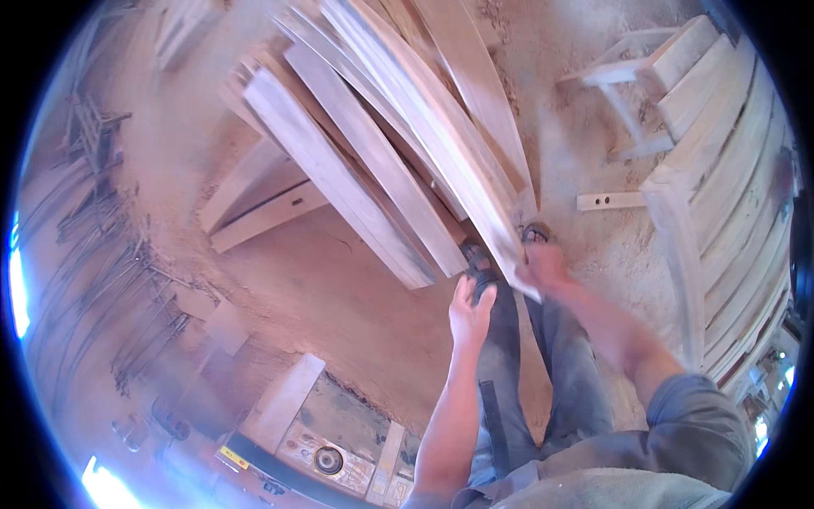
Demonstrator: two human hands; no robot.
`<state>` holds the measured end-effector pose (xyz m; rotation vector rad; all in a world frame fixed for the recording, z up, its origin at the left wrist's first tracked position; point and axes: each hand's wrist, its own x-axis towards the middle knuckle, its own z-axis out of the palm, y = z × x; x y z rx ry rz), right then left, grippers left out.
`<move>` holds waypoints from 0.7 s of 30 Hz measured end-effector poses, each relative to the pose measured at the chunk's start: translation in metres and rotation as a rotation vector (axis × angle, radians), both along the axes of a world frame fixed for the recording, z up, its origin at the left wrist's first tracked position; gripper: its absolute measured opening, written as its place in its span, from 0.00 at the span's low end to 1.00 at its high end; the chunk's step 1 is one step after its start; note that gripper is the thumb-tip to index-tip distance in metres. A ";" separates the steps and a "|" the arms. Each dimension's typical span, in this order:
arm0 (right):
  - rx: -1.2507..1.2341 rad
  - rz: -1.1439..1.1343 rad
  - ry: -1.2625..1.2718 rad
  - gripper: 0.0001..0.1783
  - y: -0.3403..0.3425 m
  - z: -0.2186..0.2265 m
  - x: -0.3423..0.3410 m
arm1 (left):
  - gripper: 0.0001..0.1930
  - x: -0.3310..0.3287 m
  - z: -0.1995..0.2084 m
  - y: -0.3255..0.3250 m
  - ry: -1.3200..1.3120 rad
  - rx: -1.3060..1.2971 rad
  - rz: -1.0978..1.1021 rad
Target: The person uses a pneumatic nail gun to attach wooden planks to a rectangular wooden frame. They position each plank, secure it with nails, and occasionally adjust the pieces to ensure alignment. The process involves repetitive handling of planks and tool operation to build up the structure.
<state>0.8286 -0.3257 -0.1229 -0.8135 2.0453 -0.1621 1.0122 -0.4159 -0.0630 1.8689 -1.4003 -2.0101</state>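
Observation:
A long pale wooden plank [432, 127] runs from the far side toward my feet, its near end tilted up. My right hand [547, 267] is closed round the edge of that near end, slightly smeared by motion. Just left of the plank's end, my left hand [472, 312] is raised with thumb and fingers apart, holding nothing. Beside the held plank lie other boards, among them a greyish board [339, 174] and a narrower board [381, 157], stacked side by side at a slant. A wider plank [479, 76] rests to the right of the held one.
Under the boards sits a wooden support [267, 216]. At the right stands a large stack of pale timber [721, 170], with a short bored piece [610, 201] jutting from it. A machine with a round dial [328, 460] is at lower left. Thin rods or sticks [85, 246] lie far left.

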 end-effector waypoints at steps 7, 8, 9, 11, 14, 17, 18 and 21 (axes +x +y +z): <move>-0.414 -0.009 0.266 0.16 0.059 0.258 0.074 | 0.23 -0.100 0.098 -0.063 -0.016 0.184 -0.071; -0.438 -0.042 0.287 0.19 0.067 0.273 0.087 | 0.23 -0.086 0.100 -0.054 0.072 0.227 0.014; -0.456 -0.075 0.308 0.21 0.076 0.285 0.100 | 0.22 -0.075 0.107 -0.041 0.159 0.275 0.098; -0.465 -0.154 0.255 0.31 0.094 0.308 0.119 | 0.22 -0.054 0.123 -0.007 0.275 0.358 0.194; -0.556 -0.353 0.331 0.35 0.137 0.340 0.158 | 0.21 -0.021 0.153 0.041 0.317 0.424 0.182; -0.461 -0.745 0.503 0.28 0.206 0.325 0.204 | 0.20 0.000 0.185 0.080 0.357 0.466 0.041; -0.440 -0.907 0.598 0.25 0.231 0.322 0.212 | 0.21 0.007 0.190 0.095 0.371 0.466 -0.031; -0.171 -1.309 -0.066 0.23 0.324 0.328 0.231 | 0.23 0.000 0.217 0.155 0.386 0.437 -0.275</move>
